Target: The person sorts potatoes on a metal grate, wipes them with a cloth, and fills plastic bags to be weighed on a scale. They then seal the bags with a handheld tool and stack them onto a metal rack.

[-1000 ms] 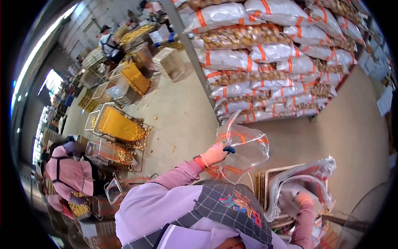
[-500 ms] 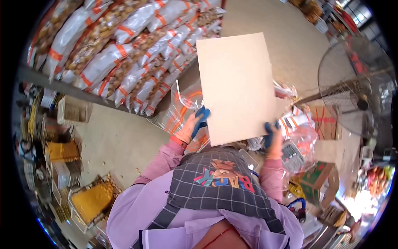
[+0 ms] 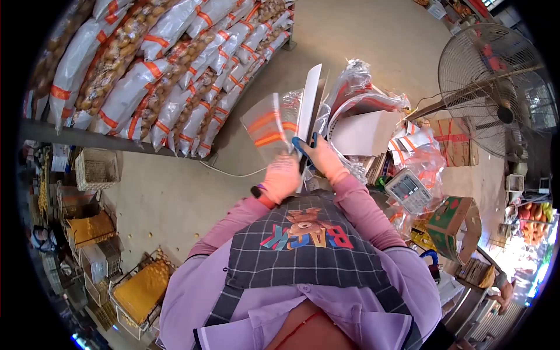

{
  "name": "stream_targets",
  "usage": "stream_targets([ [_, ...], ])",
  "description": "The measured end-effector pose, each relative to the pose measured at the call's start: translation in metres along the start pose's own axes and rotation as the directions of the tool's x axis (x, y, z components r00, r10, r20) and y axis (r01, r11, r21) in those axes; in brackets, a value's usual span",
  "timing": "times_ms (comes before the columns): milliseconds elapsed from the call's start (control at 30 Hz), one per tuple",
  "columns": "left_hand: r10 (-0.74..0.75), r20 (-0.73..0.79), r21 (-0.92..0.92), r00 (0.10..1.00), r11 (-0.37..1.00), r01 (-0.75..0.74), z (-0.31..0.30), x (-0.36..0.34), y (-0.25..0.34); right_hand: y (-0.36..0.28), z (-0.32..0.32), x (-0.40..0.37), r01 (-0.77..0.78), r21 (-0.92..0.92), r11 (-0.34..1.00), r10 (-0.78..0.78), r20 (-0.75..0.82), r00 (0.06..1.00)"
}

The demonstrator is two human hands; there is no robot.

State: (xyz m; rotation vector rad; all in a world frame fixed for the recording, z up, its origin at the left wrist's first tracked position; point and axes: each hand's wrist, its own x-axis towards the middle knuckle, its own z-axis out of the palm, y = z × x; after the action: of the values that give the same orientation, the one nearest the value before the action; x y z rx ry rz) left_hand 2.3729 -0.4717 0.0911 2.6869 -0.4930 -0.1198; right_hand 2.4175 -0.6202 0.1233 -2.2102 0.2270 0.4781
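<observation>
A sheet of cardboard [image 3: 310,102] stands nearly edge-on in front of my apron, its pale face a narrow strip. My right hand [image 3: 326,160], in a glove with blue fingers, is closed round its right side. Close beside the sheet's lower left, my left hand [image 3: 281,178] is blurred by motion, its fingers partly hidden. A clear plastic bag [image 3: 262,125] with orange stripes rises from those fingers, which appear closed on it. Whether the left hand also touches the cardboard cannot be made out.
Filled sacks [image 3: 151,76] are stacked at upper left. To the right are another pale sheet [image 3: 364,133] among plastic bags, a scale [image 3: 409,191], an open green box [image 3: 452,227] and a large fan [image 3: 496,96]. Yellow-lined crates [image 3: 140,291] stand at lower left.
The cardboard has turned from face-up to nearly edge-on. Both hands have come closer together, and the striped bag now stands up left of the sheet. Another pale sheet is uncovered on the right.
</observation>
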Motion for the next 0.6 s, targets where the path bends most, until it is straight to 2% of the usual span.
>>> stream_targets([
  [33, -0.008, -0.023, -0.024, 1.000, 1.000, 0.008, -0.001, 0.001, 0.010, 0.000, 0.011, 0.008, 0.058, -0.106, 0.993, -0.063, -0.046, 0.997],
  [100, -0.056, 0.015, -0.103, 0.998, 0.993, 0.057, -0.011, -0.002, 0.013, 0.005, 0.015, 0.018, 0.132, -0.247, 0.960, -0.137, -0.004, 0.990],
  [167, -0.229, 0.051, -0.292, 0.972, 0.927, 0.233, -0.024, -0.011, 0.004, 0.019, -0.007, 0.036, 0.161, -0.119, 0.980, -0.158, 0.033, 0.987],
  [200, -0.123, -0.253, -0.273, 0.960, 0.961, 0.051, -0.002, -0.024, -0.020, 0.044, -0.016, 0.057, 0.144, -0.035, 0.989, -0.143, 0.030, 0.989],
  [233, -0.330, -0.190, -0.547, 0.925, 0.818, 0.179, -0.032, -0.032, -0.022, 0.022, -0.046, 0.045, 0.123, -0.007, 0.992, -0.123, 0.037, 0.992],
  [267, -0.375, -0.341, -0.384, 0.862, 0.892, 0.237, -0.023, -0.043, -0.046, 0.031, -0.064, 0.054, 0.140, -0.028, 0.990, -0.137, 0.077, 0.988],
  [300, -0.479, -0.323, -0.461, 0.816, 0.833, 0.306, -0.038, -0.051, -0.057, 0.014, -0.086, 0.045, 0.249, -0.175, 0.953, -0.232, 0.110, 0.966],
  [333, -0.514, -0.371, -0.434, 0.773, 0.832, 0.345, -0.045, -0.058, -0.066, -0.015, -0.105, 0.032, 0.335, -0.403, 0.852, -0.274, 0.202, 0.940],
  [367, -0.495, -0.426, -0.379, 0.757, 0.858, 0.348, -0.047, -0.065, -0.078, -0.039, -0.116, 0.016, 0.455, -0.452, 0.767, -0.354, 0.294, 0.888],
  [433, -0.529, -0.432, -0.268, 0.731, 0.849, 0.456, -0.042, -0.078, -0.096, -0.079, -0.121, 0.002, 0.611, -0.494, 0.619, -0.337, 0.535, 0.774],
  [500, -0.547, -0.432, -0.287, 0.717, 0.837, 0.466, -0.044, -0.082, -0.095, -0.115, -0.102, -0.010, 0.745, -0.478, 0.466, -0.286, 0.715, 0.638],
  [567, -0.547, -0.426, -0.301, 0.721, 0.837, 0.457, -0.048, -0.081, -0.085, -0.139, -0.058, -0.003, 0.776, -0.326, 0.539, -0.252, 0.817, 0.518],
  [600, -0.511, -0.430, -0.289, 0.744, 0.859, 0.423, -0.052, -0.080, -0.074, -0.150, -0.033, 0.008, 0.761, -0.326, 0.561, -0.177, 0.851, 0.495],
])
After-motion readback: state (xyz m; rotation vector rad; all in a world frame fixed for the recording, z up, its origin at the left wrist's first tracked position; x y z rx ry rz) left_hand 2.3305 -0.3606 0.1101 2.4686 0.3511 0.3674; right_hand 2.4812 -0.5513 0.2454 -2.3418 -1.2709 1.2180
